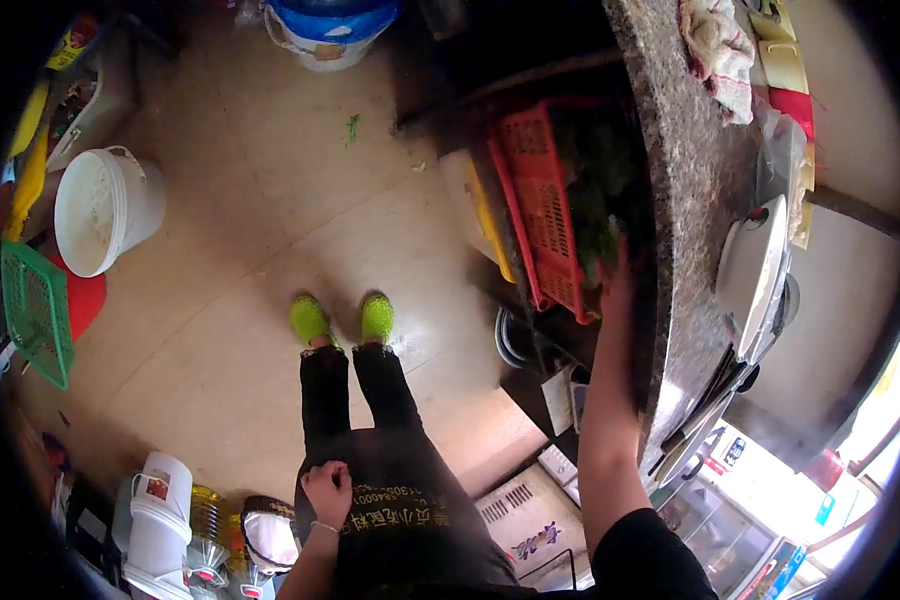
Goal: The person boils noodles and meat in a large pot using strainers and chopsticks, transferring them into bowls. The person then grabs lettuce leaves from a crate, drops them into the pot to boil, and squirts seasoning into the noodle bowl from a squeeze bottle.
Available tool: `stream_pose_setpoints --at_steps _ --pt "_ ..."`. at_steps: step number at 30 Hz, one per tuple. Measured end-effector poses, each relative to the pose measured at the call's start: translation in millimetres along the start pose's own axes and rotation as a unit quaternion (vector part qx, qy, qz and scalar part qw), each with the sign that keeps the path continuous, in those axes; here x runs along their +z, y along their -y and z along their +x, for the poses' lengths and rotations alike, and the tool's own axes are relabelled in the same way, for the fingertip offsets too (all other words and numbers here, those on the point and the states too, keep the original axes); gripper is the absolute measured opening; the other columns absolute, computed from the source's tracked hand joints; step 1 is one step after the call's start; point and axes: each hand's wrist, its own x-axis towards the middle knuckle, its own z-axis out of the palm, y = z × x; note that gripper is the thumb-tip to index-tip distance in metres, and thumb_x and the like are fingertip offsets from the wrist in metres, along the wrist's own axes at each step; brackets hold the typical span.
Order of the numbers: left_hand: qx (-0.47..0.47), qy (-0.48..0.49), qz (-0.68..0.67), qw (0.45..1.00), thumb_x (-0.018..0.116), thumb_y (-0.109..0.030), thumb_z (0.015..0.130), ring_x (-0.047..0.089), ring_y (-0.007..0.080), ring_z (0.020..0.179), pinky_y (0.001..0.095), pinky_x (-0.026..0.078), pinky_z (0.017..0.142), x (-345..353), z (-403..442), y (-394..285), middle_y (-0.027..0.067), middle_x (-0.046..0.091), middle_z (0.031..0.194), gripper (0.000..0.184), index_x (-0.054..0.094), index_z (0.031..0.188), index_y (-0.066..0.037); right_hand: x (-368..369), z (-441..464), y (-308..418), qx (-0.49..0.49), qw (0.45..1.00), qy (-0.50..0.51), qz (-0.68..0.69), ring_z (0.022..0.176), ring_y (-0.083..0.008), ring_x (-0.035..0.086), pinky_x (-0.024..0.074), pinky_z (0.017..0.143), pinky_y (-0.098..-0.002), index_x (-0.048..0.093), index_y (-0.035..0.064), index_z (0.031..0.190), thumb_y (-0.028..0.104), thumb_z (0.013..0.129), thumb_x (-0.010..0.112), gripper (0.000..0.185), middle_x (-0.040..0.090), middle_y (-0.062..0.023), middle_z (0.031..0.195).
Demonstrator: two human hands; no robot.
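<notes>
My right arm stretches under the stone counter, and my right hand [616, 275] is at the near end of a red plastic basket [542, 200]. Dark leafy greens [595, 190] fill the basket, and the hand touches or nearly touches them. Shadow and blur hide its fingers, so I cannot tell whether they grip anything. My left hand [327, 494] rests against the front of my dark apron [395, 510], its fingers curled in with nothing visible in them.
The speckled stone counter [705, 190] runs along the right, with a cloth [720, 55] and a white dish [755, 260] on it. A white bucket [110, 210] and a green basket [38, 310] stand left. Beside the counter is a printed carton [530, 520]. Oil bottles [207, 530] stand lower left.
</notes>
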Motion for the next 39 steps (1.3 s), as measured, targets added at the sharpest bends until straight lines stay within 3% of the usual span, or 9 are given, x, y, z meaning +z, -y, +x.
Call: stream_pose_setpoints --at_steps 2,4,18,23,25,26,29,36,39 --pt "-0.011 -0.002 -0.006 1.000 0.061 -0.014 0.073 0.056 0.0237 0.075 0.0399 0.037 0.078 2.2 -3.4 4.3 0.0033 0.061 0.072 0.007 0.063 0.079 -0.013 -5.6 23.3 -15.4 -0.186 0.891 0.070 -0.407 0.108 -0.0256 0.054 0.0478 0.083 -0.0343 0.052 0.0080 0.121 0.046 0.084 0.058 0.053 0.055 -0.0101 0.122" --pt "0.002 -0.018 -0.003 1.000 0.061 -0.014 0.073 0.056 0.0239 0.074 0.0398 0.038 0.078 3.1 -2.3 5.3 0.0035 0.061 0.071 0.007 0.063 0.079 -0.012 8.5 22.9 -13.7 -0.255 0.820 0.044 -0.510 0.108 -0.0277 0.054 0.0469 0.084 -0.0356 0.052 0.0080 0.120 0.046 0.084 0.058 0.053 0.056 -0.0116 0.120" --pt "0.024 -0.029 -0.001 0.999 0.061 -0.012 0.073 0.054 0.0244 0.071 0.0393 0.037 0.076 8.9 -13.4 29.9 0.0038 0.058 0.068 0.003 0.062 0.075 -0.012 19.1 135.0 -26.8 -0.406 0.768 -0.024 -0.495 0.100 -0.0309 0.058 0.0459 0.084 -0.0383 0.056 0.0040 0.113 0.030 0.084 0.059 0.039 0.061 -0.0164 0.106" --pt "0.000 -0.025 -0.013 1.000 0.061 -0.012 0.073 0.054 0.0237 0.070 0.0389 0.037 0.074 5.8 -15.0 28.4 0.0032 0.058 0.067 0.004 0.062 0.077 -0.012 -5.8 107.6 -48.1 -0.482 0.625 -0.029 -0.614 0.114 -0.0226 0.050 0.0405 0.095 -0.0339 0.046 0.0056 0.129 0.021 0.089 0.055 0.043 0.051 -0.0112 0.126" --pt "-0.010 -0.023 -0.028 0.999 0.061 -0.012 0.073 0.055 0.0236 0.071 0.0390 0.037 0.074 8.5 -17.1 32.1 0.0032 0.058 0.067 0.005 0.063 0.077 -0.012 44.8 13.7 -3.2 -0.136 0.976 0.085 -0.149 0.097 -0.0177 0.053 0.0437 0.087 -0.0311 0.054 0.0069 0.116 0.017 0.085 0.061 0.033 0.056 -0.0064 0.106" --pt "-0.018 -0.020 -0.042 0.999 0.061 -0.012 0.073 0.055 0.0235 0.072 0.0391 0.037 0.074 10.1 -19.1 33.3 0.0033 0.058 0.068 0.005 0.063 0.078 -0.012 73.7 -37.9 21.7 -0.001 0.997 -0.001 0.073 0.088 -0.0153 0.055 0.0452 0.084 -0.0297 0.058 0.0075 0.110 0.014 0.084 0.064 0.028 0.059 -0.0040 0.096" --pt "0.000 -0.027 -0.061 0.998 0.062 -0.013 0.073 0.056 0.0240 0.074 0.0400 0.038 0.075 6.9 -19.6 36.7 0.0039 0.060 0.071 0.006 0.063 0.079 -0.012 70.0 -75.0 5.4 0.008 0.989 0.074 0.130 0.086 -0.0136 0.053 0.0457 0.084 -0.0304 0.058 0.0099 0.107 0.018 0.086 0.063 0.023 0.057 -0.0020 0.101" --pt "-0.014 -0.003 -0.021 1.000 0.062 -0.016 0.073 0.057 0.0256 0.075 0.0410 0.039 0.076 -14.7 -28.1 16.6 0.0044 0.061 0.071 0.007 0.064 0.079 -0.012 92.3 -64.0 28.9 0.000 0.978 0.187 0.089 0.093 -0.0157 0.054 0.0456 0.085 -0.0311 0.056 0.0093 0.109 0.018 0.081 0.067 0.031 0.056 -0.0050 0.102" --pt "0.005 -0.029 -0.020 0.999 0.062 -0.015 0.072 0.056 0.0256 0.074 0.0413 0.039 0.073 -12.5 -28.2 16.9 0.0040 0.061 0.071 0.006 0.063 0.077 -0.012 114.6 31.7 -6.8 -0.039 0.994 0.076 -0.063 0.099 -0.0211 0.053 0.0451 0.086 -0.0341 0.053 0.0073 0.114 0.020 0.084 0.062 0.033 0.056 -0.0071 0.108"
